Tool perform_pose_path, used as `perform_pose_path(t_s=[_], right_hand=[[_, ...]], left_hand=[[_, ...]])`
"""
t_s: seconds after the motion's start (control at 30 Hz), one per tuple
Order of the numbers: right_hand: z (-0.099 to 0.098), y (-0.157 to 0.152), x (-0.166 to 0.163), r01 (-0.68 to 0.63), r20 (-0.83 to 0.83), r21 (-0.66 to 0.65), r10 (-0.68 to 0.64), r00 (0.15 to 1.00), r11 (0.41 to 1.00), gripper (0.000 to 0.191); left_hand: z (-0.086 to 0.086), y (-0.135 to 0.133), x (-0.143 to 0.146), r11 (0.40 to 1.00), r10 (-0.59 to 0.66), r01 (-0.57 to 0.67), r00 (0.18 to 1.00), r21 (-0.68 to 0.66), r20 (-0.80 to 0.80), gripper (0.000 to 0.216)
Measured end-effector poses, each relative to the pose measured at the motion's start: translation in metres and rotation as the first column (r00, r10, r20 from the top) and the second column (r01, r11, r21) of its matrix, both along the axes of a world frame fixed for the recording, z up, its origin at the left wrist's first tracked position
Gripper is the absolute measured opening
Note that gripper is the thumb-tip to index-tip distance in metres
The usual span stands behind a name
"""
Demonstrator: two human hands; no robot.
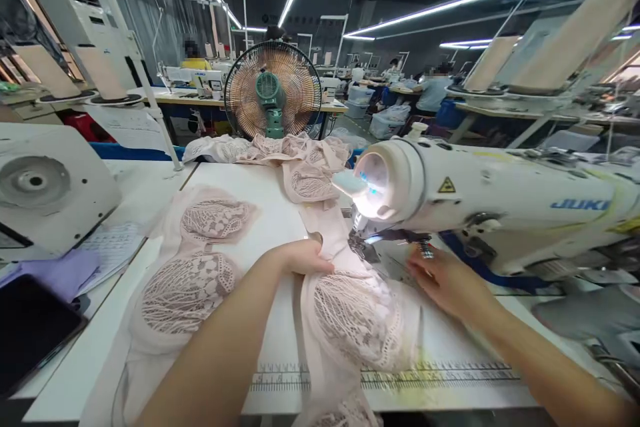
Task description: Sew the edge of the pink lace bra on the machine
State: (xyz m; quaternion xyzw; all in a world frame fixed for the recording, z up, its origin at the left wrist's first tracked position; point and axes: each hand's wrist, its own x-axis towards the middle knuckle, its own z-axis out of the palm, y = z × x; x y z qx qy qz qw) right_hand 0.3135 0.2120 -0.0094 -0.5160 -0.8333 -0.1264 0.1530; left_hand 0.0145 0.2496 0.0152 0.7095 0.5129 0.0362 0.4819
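A pale pink lace bra (350, 320) lies on the white table, part of it running under the presser foot of the sewing machine (400, 180). My left hand (305, 255) is closed on the bra's fabric just left of the needle area. Close to the right of the needle, my right hand (435, 277) has its fingers bent and pressed together beside the machine head; what they hold, if anything, is hidden. Another pale pink lace bra (187, 290) is spread out to the left, partly behind my left forearm.
More lace bra pieces (295, 153) are heaped at the table's back edge, before a large fan (273, 90). At left are a dark phone (37, 333), purple cloth (70, 273) and another machine (47, 190). A printed ruler (440, 375) runs along the front edge.
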Motion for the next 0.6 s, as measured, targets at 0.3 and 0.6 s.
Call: perform_pose_path(t_s=[0.3, 0.6], right_hand=[[0.01, -0.015, -0.069, -0.147, 0.015, -0.137, 0.15, 0.989, 0.98, 0.013], [0.003, -0.006, -0.08, -0.022, 0.046, -0.181, 0.031, 0.998, 0.983, 0.014]], left_hand=[[0.001, -0.007, 0.0, 0.98, 0.119, -0.079, 0.969, -0.182, 0.218, 0.038], [-0.005, -0.003, 0.001, 0.932, 0.295, -0.184, 0.885, -0.313, 0.36, 0.048]])
